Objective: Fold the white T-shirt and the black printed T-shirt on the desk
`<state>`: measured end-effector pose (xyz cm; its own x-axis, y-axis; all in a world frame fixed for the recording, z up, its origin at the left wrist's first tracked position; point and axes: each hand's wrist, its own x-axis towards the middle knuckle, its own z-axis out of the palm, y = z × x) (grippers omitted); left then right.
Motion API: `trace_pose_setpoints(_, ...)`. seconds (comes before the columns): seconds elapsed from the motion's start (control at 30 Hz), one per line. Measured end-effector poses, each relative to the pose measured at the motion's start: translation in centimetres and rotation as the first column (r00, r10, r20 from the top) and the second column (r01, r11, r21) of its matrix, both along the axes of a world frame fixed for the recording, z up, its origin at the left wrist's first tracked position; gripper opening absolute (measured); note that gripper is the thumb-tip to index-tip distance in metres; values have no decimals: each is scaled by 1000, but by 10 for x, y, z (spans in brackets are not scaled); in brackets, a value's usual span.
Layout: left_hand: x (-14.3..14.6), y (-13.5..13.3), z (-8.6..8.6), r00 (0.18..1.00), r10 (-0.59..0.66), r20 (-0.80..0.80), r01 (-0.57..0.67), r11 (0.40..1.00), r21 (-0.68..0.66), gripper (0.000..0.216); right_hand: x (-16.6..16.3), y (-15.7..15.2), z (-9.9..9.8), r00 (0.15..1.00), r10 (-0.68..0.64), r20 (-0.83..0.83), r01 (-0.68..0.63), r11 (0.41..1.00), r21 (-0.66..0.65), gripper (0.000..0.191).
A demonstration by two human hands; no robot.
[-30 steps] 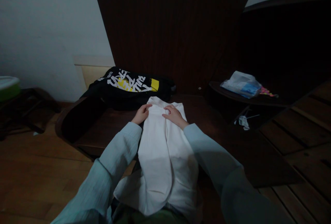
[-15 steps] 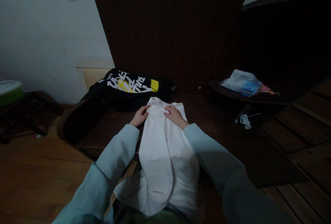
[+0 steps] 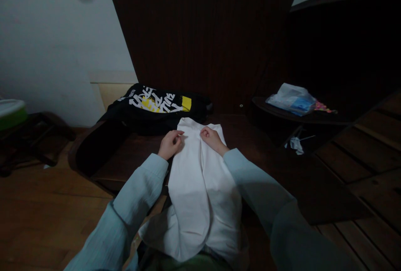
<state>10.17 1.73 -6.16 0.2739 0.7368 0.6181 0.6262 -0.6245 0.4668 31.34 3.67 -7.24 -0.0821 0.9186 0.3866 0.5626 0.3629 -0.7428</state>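
A white shirt (image 3: 188, 179) lies folded into a long narrow shape, from the dark wooden bench down over my lap. Its collar end points away from me. At the left edge of that end is my left hand (image 3: 169, 144), its thumb and forefinger apart over the cloth. My right hand (image 3: 213, 139) has its fingers curled together, pinching the shirt near the collar, right of the middle fold. The fingertips partly hide the pinched cloth.
Behind the shirt, a black garment with white and yellow print (image 3: 156, 100) lies on the wooden bench (image 3: 119, 154). To the right, a plastic bag (image 3: 293, 100) rests on a shelf. A stool (image 3: 40, 137) with a green-and-white container (image 3: 12, 114) stands at left.
My left hand has let go of the shirt's edge and shifted slightly, its fingers now apart. My right hand has curled more tightly at the cloth. The shirt has hardly moved.
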Motion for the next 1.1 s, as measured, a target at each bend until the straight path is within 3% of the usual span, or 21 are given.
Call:
trace_pose_setpoints(0.07, 5, -5, 1, 990, -118, -80, 116, 993, -36, 26, -2, -5, 3, 997, 56, 52, -55, 998, -13, 1)
trace_pose_setpoints(0.13, 8, -7, 1, 966, -216, -145, 203, 974, -98, 26, -4, -9, 7, 987, 99, 128, -94, 995, -46, 7)
trace_pose_setpoints(0.27, 8, -1, -3, 938, -304, -165, 272, 944, -188, 27, -4, -14, 11, 957, 157, 242, -131, 984, -118, 15)
trace_pose_setpoints(0.5, 5, 5, -9, 931, -343, -126, 316, 929, -194, 27, 9, -37, 8, 922, 337, 189, -336, 941, -39, 13)
trace_pose_setpoints(0.7, 6, 3, -8, 935, -333, -125, 308, 933, -184, 25, 2, -77, 17, 786, 514, 344, -574, 813, 95, 30)
trace_pose_setpoints(0.87, 7, 4, -8, 940, -318, -124, 295, 940, -172, 25, -5, -100, 27, 647, 592, 480, -661, 749, -33, 32)
trace_pose_setpoints(1.1, 6, 4, -9, 932, -334, -139, 311, 936, -163, 24, -1, -110, 39, 566, 695, 443, -690, 693, -206, 30)
